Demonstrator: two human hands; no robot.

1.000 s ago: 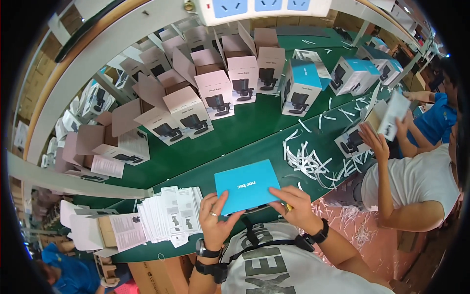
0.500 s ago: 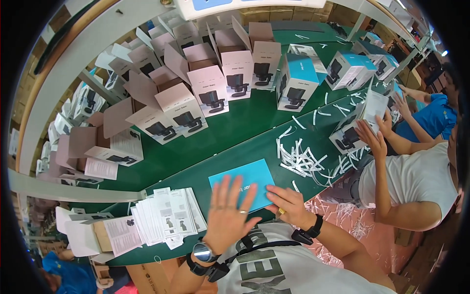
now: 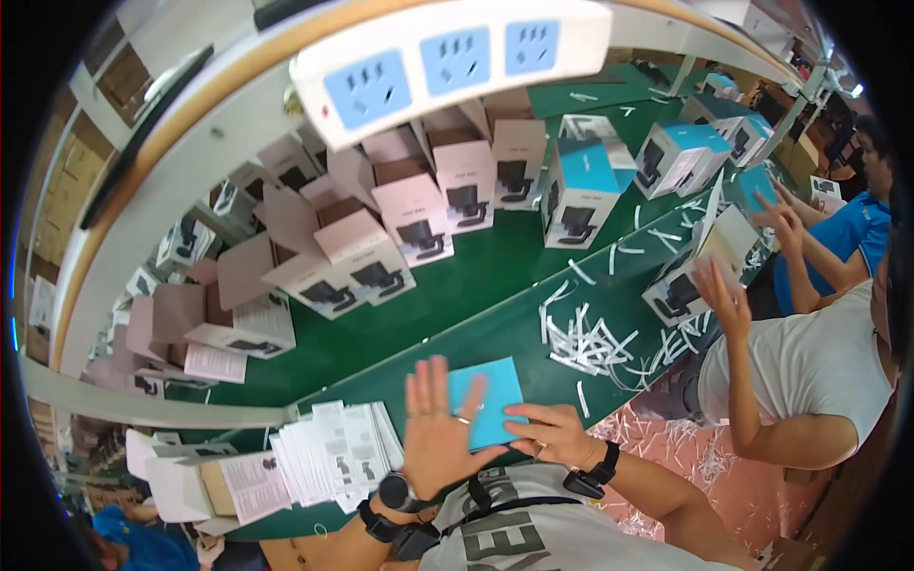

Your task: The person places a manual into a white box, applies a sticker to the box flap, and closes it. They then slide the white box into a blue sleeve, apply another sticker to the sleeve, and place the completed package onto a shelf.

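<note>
A bright blue rectangular box top (image 3: 495, 381) faces up in front of me; its sides do not show. My left hand (image 3: 442, 419) lies over its left part with fingers stretched out, slightly smeared by motion. At its near right edge, the fingers of my right hand (image 3: 554, 434) are bent and closed on the box; the thumb is mostly hidden. Left of my left hand sits a fanned stack of printed white leaflets (image 3: 333, 455). Beyond it stands an open carton (image 3: 198, 481) with a printed flap folded out.
Several open cartons (image 3: 357, 257) line the green bench (image 3: 457, 290). A blue-topped carton (image 3: 579, 190) stands farther right. White paper strips (image 3: 590, 338) litter the bench. A power strip (image 3: 447, 62) hangs overhead. To the right, a person in white (image 3: 800, 371) works at another carton (image 3: 681, 285).
My view has tilted, bringing more of the power strip in. My left hand covers more of the blue top's left side. The neighbouring person no longer holds the white paper; their hands are raised apart.
</note>
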